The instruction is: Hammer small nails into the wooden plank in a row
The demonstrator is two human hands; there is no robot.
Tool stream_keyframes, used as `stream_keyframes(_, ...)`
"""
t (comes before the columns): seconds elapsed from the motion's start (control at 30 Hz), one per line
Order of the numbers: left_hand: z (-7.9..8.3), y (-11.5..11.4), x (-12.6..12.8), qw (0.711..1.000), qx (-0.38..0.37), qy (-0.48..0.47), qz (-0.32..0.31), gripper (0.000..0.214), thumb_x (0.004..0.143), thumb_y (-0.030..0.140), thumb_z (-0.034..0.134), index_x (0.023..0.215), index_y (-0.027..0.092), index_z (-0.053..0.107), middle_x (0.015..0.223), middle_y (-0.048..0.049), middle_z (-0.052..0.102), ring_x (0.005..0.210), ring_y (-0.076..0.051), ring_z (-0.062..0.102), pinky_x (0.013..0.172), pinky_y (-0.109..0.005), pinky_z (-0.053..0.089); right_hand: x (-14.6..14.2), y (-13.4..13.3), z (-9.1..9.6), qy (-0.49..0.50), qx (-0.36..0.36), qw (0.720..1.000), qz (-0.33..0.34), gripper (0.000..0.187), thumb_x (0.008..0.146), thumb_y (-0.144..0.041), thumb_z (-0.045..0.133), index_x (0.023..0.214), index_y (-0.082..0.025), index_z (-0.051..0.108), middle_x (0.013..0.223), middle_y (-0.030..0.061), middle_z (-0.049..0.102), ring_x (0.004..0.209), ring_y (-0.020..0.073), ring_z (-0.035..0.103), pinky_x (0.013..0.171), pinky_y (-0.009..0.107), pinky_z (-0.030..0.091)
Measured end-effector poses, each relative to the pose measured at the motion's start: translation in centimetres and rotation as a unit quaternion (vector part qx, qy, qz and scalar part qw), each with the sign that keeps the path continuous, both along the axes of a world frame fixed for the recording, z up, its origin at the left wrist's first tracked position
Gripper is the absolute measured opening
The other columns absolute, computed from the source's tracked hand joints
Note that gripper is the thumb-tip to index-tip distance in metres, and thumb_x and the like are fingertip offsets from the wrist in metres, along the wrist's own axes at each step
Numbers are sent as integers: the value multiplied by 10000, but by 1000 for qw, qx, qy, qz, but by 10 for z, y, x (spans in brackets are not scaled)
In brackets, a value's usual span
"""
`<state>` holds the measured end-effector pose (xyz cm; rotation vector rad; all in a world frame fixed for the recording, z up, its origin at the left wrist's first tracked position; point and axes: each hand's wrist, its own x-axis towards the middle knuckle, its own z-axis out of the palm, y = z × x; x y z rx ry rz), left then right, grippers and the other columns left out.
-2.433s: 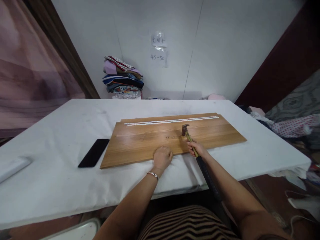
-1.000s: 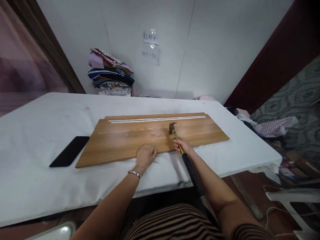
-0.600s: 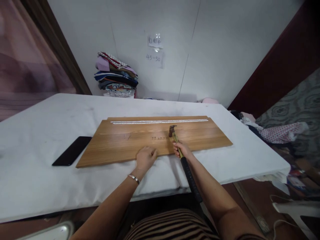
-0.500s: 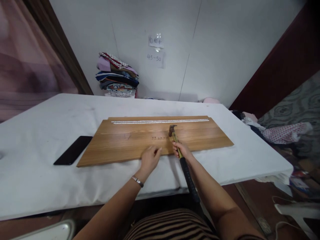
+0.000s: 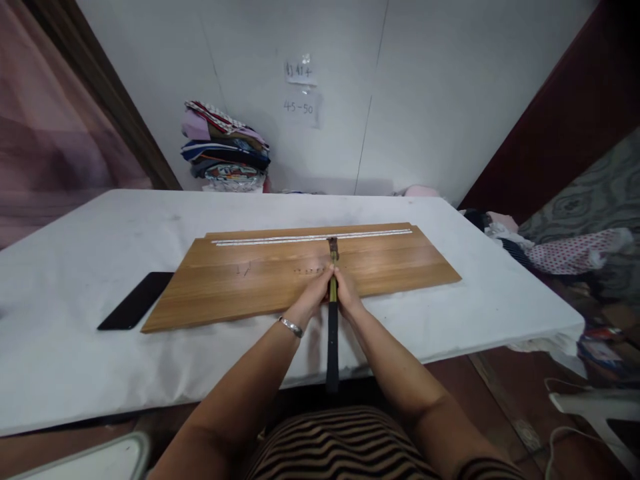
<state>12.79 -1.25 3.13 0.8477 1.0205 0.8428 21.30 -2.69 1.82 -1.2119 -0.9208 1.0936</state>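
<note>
Both of my hands meet at a hammer with a yellowish neck and a black grip. My left hand presses against the handle from the left, fingers closed. From the right, my right hand is closed on the same neck. The hammer's dark head is raised over a wood-grain board, and the grip points back toward my body. A row of small nails stands in the board just left of the hammer; my hands hide part of it. A few loose nails lie farther left.
Two white strips run along the board's far edge. A black phone-like slab lies left of the board on the white-covered table. Folded clothes are stacked at the back by the wall. A white chair stands at lower right.
My left hand has come off the board's near edge and joined my right hand at the hammer. The hammer has swung left and its handle now points straight toward me. The view shifted slightly.
</note>
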Motion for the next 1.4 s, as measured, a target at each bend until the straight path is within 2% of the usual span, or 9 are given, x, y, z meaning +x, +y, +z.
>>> stream_keyframes(0.1, 7, 2, -5, 1000, -14, -8, 15, 355, 882, 503, 577, 921, 161, 663, 590, -11, 633, 592, -164, 612, 597, -273, 494, -6, -4, -3, -45, 27, 998, 34, 561, 834, -646, 510, 1160, -210, 644, 1198, 83, 685, 1192, 252, 583, 1032, 404, 441)
stream_keyframes(0.17, 14, 0, -10, 999, -44, 14, -7, 365, 898, 498, 551, 946, 155, 668, 552, -18, 620, 528, -181, 596, 541, -298, 494, -5, -12, -4, -87, 33, 994, 65, 684, 830, -658, 534, 1357, -222, 546, 1303, 92, 635, 1266, 261, 541, 1079, 416, 404)
stream_keyframes(0.33, 29, -4, -17, 997, -75, 22, -11, 342, 922, 474, 521, 890, 148, 622, 563, -27, 618, 466, -169, 582, 476, -292, 492, 26, -25, -3, -183, 14, 958, 222, 686, 877, -591, 540, 1458, -230, 479, 709, 22, 688, 653, 222, 665, 709, 398, 554)
stream_keyframes(0.4, 33, -2, -19, 997, -70, 34, 23, 309, 929, 451, 523, 860, 155, 579, 560, -6, 595, 453, -137, 566, 459, -251, 474, 49, -17, -1, -268, 40, 945, 184, 482, 925, -511, 479, 1263, -219, 662, 702, 29, 689, 667, 211, 661, 709, 366, 541)
stream_keyframes(0.5, 38, 4, -24, 994, -58, 82, 51, 323, 942, 479, 492, 851, 170, 522, 504, 43, 504, 366, -100, 475, 375, -205, 376, 87, 9, 4, -417, 19, 906, 69, 388, 922, -345, 483, 1213, -183, 682, 966, 86, 739, 895, 231, 676, 833, 348, 509)
stream_keyframes(0.67, 39, 6, -36, 995, -44, 88, 29, 387, 914, 557, 496, 880, 171, 498, 527, 74, 450, 314, -61, 359, 325, -184, 275, 133, 51, -2, -608, -3, 792, 57, 382, 928, -286, 478, 1248, -136, 623, 1296, 167, 620, 1228, 268, 517, 1050, 388, 365)
stream_keyframes(0.83, 33, -2, -30, 994, -85, 63, -11, 359, 936, 523, 440, 907, 170, 499, 537, 82, 415, 310, -67, 336, 314, -192, 273, 144, 60, -22, -677, -63, 733, 31, 447, 985, -364, 360, 1345, -175, 546, 1459, 172, 486, 1367, 309, 364, 1105, 500, 242)
stream_keyframes(1.13, 33, -6, -18, 991, -124, 44, 10, 347, 998, 461, 328, 920, 164, 491, 524, 85, 398, 310, -59, 317, 317, -181, 259, 145, 61, -27, -676, -70, 733, 35, 475, 980, -393, 347, 1363, -197, 548, 1499, 148, 458, 1389, 298, 349, 1118, 480, 232)
stream_keyframes(1.4, 26, -7, -17, 992, -118, 41, 0, 424, 928, 585, 458, 914, 163, 501, 537, 84, 411, 317, -51, 327, 322, -187, 250, 146, 61, -27, -654, -54, 754, 26, 439, 966, -384, 374, 1303, -204, 589, 1461, 143, 493, 1371, 288, 369, 1114, 472, 237)
